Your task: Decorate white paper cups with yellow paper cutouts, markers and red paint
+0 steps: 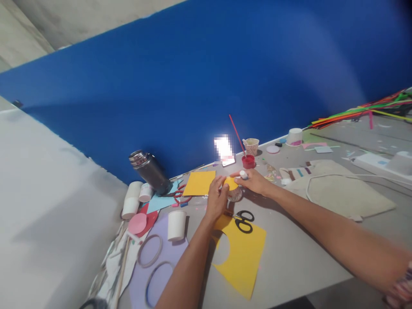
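Both my hands meet over the middle of the table around a small yellow paper piece [231,183]. My left hand [217,197] pinches its left side, fingers curled. At its right edge are the closed fingers of my right hand [255,182]. A small white cylindrical thing [243,174] also shows at the right fingers; its kind is unclear. Just beneath the paper is a round, patterned object [235,194], partly hidden. Nearer me, black-handled scissors [244,221] lie on a yellow sheet [246,253] with a round cut-out. Left of my left hand lies another yellow sheet [199,183].
A white paper cup [176,225] and a dark thermos [151,172] stand at left, near red-handled scissors [183,198]. Behind my hands are a lit phone [225,150] and red paint pot [248,162] with a brush. A cloth bag [347,193] lies right.
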A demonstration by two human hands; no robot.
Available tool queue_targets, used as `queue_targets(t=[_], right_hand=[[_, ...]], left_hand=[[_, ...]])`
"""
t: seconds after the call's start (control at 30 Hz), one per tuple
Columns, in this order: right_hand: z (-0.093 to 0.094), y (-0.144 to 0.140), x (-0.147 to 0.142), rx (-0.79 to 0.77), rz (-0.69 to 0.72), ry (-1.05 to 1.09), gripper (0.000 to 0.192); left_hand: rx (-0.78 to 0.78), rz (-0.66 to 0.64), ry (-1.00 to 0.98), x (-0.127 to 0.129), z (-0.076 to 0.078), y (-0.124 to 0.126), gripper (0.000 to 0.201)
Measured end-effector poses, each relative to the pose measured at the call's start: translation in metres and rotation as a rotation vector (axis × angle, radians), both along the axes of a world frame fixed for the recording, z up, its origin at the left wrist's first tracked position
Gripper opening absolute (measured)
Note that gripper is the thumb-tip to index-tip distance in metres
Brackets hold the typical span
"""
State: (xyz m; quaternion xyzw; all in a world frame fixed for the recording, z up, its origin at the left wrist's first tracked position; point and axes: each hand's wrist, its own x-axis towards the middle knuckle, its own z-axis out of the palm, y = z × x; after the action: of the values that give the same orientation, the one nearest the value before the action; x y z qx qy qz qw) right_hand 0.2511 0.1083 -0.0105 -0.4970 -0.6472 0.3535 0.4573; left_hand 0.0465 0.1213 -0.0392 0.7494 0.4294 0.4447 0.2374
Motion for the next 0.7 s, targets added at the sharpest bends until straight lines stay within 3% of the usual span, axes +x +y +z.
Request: queue_targets(t=[0.4,0.7], right_hand=[[-0.0032,-0.0009,0.0059,0.007,0.019,-0.017,0.050],[-0.0073,-0.0022,0.0036,0.047,0.048,-0.046,0.049]], left_hand=[[-0.083,-0.042,-0.006,-0.0068,0.0020,0.0011,0.044],[-0.097,-0.066,0.000,-0.0052,0.0017,0.0001,0.036]])
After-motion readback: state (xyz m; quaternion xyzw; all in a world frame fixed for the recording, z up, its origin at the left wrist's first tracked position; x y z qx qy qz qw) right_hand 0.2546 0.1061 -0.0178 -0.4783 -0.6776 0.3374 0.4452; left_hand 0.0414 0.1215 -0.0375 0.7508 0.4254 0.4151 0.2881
